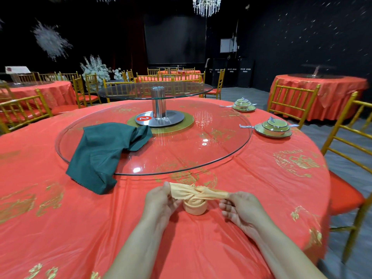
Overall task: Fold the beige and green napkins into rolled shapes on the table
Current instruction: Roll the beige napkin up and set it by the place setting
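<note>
The beige napkin [194,204] stands as a small rolled bundle on the red tablecloth [261,198], near the table's front edge. Two flaps spread sideways from its top. My left hand [161,200] pinches the left flap, and my right hand [240,208] pinches the tip of the right flap. The green napkin [104,154] lies loosely crumpled to the left, half on the glass turntable [201,150] and half on the tablecloth, untouched.
Two green lidded bowls on plates [273,127] [244,104] sit at the table's far right. A raised glass tier on a metal post [158,105] stands at the centre. Gold chairs [346,162] ring the table; other red tables stand behind.
</note>
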A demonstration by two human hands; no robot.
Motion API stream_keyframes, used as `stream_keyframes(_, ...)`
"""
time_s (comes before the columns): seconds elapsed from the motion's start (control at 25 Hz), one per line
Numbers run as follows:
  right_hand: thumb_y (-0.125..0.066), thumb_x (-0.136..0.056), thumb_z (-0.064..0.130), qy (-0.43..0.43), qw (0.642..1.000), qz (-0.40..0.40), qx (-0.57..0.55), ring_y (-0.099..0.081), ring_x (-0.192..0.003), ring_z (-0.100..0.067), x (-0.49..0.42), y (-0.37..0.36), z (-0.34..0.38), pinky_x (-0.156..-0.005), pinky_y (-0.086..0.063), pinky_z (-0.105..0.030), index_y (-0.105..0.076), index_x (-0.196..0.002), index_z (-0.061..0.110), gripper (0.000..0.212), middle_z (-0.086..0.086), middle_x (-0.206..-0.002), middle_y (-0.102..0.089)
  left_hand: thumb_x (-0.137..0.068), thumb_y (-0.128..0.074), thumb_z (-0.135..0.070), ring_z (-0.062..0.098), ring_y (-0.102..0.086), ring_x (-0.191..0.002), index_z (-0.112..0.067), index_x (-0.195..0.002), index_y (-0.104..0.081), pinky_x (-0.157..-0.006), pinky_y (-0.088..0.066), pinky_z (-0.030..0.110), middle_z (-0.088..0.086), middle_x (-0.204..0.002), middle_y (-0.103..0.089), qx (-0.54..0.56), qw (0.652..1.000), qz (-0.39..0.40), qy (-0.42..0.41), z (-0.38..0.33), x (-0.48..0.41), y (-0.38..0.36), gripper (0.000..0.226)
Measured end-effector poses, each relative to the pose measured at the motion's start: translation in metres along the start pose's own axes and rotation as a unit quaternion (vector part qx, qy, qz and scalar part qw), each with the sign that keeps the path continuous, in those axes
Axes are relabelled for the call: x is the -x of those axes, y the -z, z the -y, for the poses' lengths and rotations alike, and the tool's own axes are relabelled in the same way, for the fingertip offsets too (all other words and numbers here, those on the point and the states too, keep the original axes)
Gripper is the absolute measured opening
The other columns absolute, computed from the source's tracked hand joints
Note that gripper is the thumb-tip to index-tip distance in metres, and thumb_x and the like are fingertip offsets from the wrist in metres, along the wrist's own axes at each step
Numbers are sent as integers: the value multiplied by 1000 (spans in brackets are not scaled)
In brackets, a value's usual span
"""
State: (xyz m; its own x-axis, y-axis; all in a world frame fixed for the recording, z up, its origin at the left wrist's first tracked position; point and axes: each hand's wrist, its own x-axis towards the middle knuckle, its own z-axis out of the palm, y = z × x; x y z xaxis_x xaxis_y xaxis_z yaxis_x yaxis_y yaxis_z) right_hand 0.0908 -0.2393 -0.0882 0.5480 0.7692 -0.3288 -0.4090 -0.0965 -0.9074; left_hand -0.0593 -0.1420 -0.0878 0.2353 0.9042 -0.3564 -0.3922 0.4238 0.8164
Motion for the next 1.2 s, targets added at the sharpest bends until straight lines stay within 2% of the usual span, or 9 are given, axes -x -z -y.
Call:
stream_keyframes(0.2, -43, -92, 4, 46, 992, -5, 119, -56, -48, -12, -12, -7, 2, -40, -49, -22, -58, -82, 4, 19, -14, -73, -56, -100, -41, -17, 19, -50, -55, 0, -85, -56, -35, -44, 18, 14, -70, -55, -105, 992, -18, -64, 10, -4, -9, 27)
stream_keyframes(0.32, -48, -84, 10, 145, 958, -41, 243, -54, -59, -19, -17, -16, 18, -56, -50, -32, -59, -72, 16, 17, -5, -70, -56, -100, -42, -17, 20, -49, -53, 2, -85, -55, -35, -43, 20, 16, -73, -54, -148, 983, -11, -110, 14, -8, -8, 28)
stream_keyframes(0.4, -51, -82, 21, 238, 867, -67, 432, -58, -72, -23, -15, -26, 33, -65, -45, -31, -60, -78, 18, 11, 0, -74, -61, -99, -44, -17, 21, -50, -53, 2, -82, -55, -39, -44, 23, 16, -72, -54, -190, 970, -16, -152, 17, -9, -8, 28)
stream_keyframes(0.48, -49, -85, 35, 282, 757, -56, 587, -54, -74, -27, -12, -40, 41, -57, -38, -32, -55, -72, 17, 23, 1, -69, -57, -98, -46, -18, 22, -53, -55, -1, -78, -54, -44, -45, 27, 16, -70, -55, -217, 960, -23, -175, 19, -11, -8, 27)
stream_keyframes(0.56, -49, -88, 44, 260, 707, -22, 657, -49, -72, -28, -13, -52, 42, -51, -32, -31, -46, -65, 16, 37, 0, -63, -48, -98, -46, -18, 23, -54, -58, -5, -75, -54, -46, -45, 28, 15, -70, -56, -229, 956, -23, -181, 20, -14, -7, 27)
stream_keyframes(0.64, -52, -89, 46, 238, 708, 3, 665, -45, -72, -27, -18, -56, 36, -49, -28, -31, -37, -60, 17, 44, 1, -61, -40, -98, -46, -19, 22, -53, -56, -6, -75, -53, -46, -46, 28, 15, -68, -56, -235, 955, -25, -179, 20, -15, -5, 27)
stream_keyframes(0.84, -55, -90, 41, 272, 776, -18, 569, -42, -71, -24, -23, -41, 12, -60, -28, -32, -36, -57, 19, 44, 2, -60, -42, -97, -46, -18, 18, -50, -38, -9, -72, -48, -42, -43, 27, 9, -53, -53, -295, 931, -25, -212, 20, -15, -4, 27)
stream_keyframes(1.04, -58, -88, 42, 241, 809, -39, 535, -40, -64, -26, -23, -27, 7, -56, -24, -32, -34, -52, 15, 50, 2, -51, -38, -97, -45, -23, 35, -56, -86, -13, -80, -43, -63, -26, 34, 12, -85, -63, -492, 800, -64, -337, 13, -6, 2, 20)
stream_keyframes(1.2, -56, -89, 42, 225, 799, -37, 556, -40, -63, -26, -18, -26, 15, -53, -20, -36, -34, -53, 15, 51, 0, -52, -38, -95, -49, -22, 40, -58, -83, -15, -70, -40, -63, -32, 37, 21, -81, -64, -460, 821, -87, -326, 6, -15, 8, 28)
